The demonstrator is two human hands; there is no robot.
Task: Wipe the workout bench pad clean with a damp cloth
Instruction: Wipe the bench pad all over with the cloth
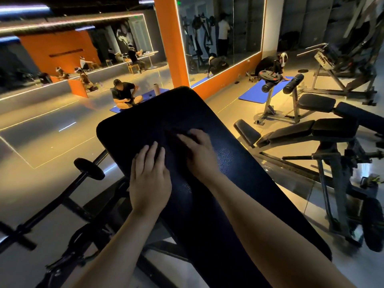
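The black bench pad (158, 113) runs from bottom right up toward the middle of the head view. A dark cloth (172, 138) lies on it, hard to tell apart from the pad. My left hand (149, 179) rests flat on the pad's left side, fingers stretched onto the cloth's near edge. My right hand (199, 152) presses down on the cloth just to the right, fingers spread over it. Wet, shiny speckles (224, 156) show on the pad beside my right wrist.
The bench's black frame and a bar with a round end cap (89, 169) stand at the lower left. Another adjustable bench (307, 129) and a roller machine (280, 86) stand to the right. A person sits on a blue mat (124, 94) beyond the pad.
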